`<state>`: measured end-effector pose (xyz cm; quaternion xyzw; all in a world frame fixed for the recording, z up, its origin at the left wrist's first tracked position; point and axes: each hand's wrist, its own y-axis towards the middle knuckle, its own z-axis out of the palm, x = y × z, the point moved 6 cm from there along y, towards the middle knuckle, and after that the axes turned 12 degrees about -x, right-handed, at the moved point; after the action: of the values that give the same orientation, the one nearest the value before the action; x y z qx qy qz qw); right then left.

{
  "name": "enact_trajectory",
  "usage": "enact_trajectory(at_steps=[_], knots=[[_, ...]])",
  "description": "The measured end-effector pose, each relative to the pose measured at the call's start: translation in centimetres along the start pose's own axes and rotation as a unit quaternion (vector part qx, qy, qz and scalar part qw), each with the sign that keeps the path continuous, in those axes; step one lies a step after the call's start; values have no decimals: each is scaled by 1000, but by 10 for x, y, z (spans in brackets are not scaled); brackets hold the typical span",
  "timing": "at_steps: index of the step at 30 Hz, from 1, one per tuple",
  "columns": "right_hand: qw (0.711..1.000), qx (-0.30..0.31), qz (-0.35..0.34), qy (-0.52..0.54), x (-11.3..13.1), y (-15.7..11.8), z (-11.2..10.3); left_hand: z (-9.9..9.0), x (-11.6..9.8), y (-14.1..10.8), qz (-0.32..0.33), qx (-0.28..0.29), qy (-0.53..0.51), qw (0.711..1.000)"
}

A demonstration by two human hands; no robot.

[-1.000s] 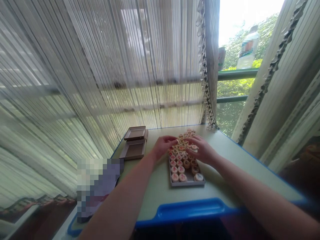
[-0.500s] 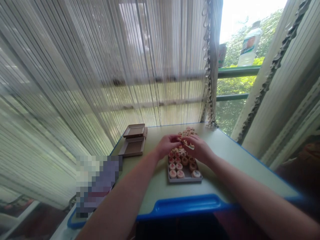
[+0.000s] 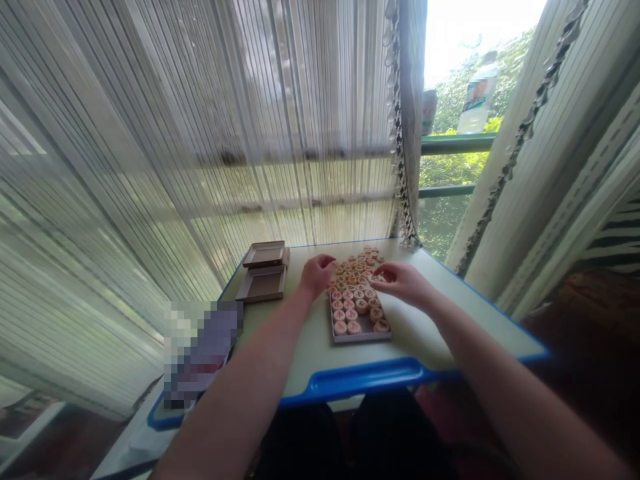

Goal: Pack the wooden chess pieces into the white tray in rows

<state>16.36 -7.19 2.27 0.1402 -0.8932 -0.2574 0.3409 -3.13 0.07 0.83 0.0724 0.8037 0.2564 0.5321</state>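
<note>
A shallow box (image 3: pixel 361 338) on the table holds several round wooden pieces with red or dark characters, with a gap in its near part. Beyond it lies a loose pile of similar pieces (image 3: pixel 353 270). My left hand (image 3: pixel 319 274) is at the pile's left side, its fingers curled; whether they hold a piece cannot be made out. On the right side of the pile, my right hand (image 3: pixel 400 281) has its thumb and fingers apart, close to the pieces by the box's far right corner, with nothing visible held.
Two open shallow boxes, one (image 3: pixel 261 285) nearer and one (image 3: pixel 265 254) behind, stand at the table's back left. A blurred-out flat item (image 3: pixel 207 353) lies at the left edge. The table (image 3: pixel 300 380) has a blue rim. Curtains hang behind; a bottle (image 3: pixel 479 97) stands at the window.
My hands have moved apart, the left to the left of the pile and the right to its right, uncovering the pieces between them. The whole view has shifted slightly.
</note>
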Motion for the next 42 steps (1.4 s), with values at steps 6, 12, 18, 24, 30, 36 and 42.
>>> enact_trajectory(at_steps=[6,12,18,24,30,36,42], knots=[[999,-10,-43,-1,17,-30,5,-3,7,-5,69,-10,180,981],[996,22,-85,-32,23,-38,16,-5,-9,-5,60,-4,231,971],[994,40,-92,-49,28,-41,17,-21,-16,-12,63,34,314,947],[991,62,-106,-54,32,-46,17,-24,6,-33,87,47,261,960],[988,79,-121,-55,39,-48,20,-16,3,-36,119,55,263,956],[986,91,-130,-47,38,-48,21,-10,-1,-35,156,56,257,952],[986,86,-120,-73,36,-48,23,-8,3,-34,157,59,258,952]])
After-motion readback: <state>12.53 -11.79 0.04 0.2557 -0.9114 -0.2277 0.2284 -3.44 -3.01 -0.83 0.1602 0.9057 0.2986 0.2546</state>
